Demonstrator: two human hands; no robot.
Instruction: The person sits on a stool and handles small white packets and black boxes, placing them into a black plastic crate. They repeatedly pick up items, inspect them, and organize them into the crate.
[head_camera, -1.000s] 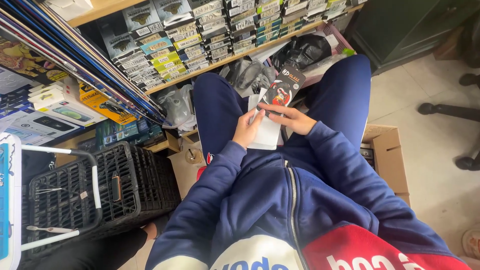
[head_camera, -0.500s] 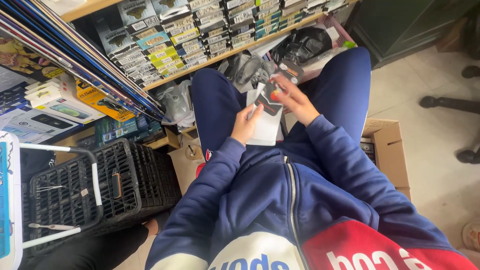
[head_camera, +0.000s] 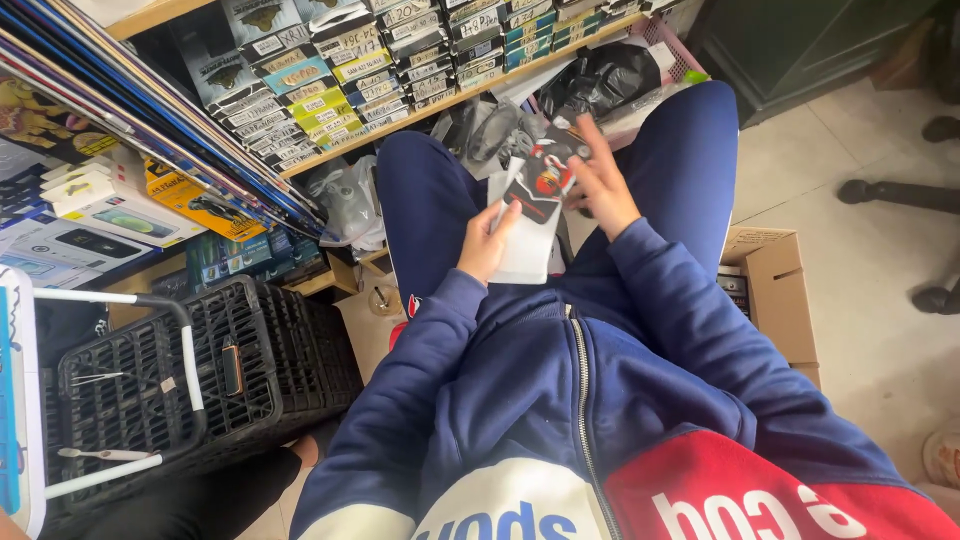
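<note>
A: Since the earlier frame, the right hand has lifted the dark printed card up and away from the lap, toward the shelf.

B: Grip status?

A: Right hand: fingers spread, pinching the card's edge. Left hand: closed around the white sleeve, directly below the card.

B: Failure risk?

A: The light edge pinch may let the card slip and drop between the knees; misalignment at the sleeve mouth could bend a corner.
</note>
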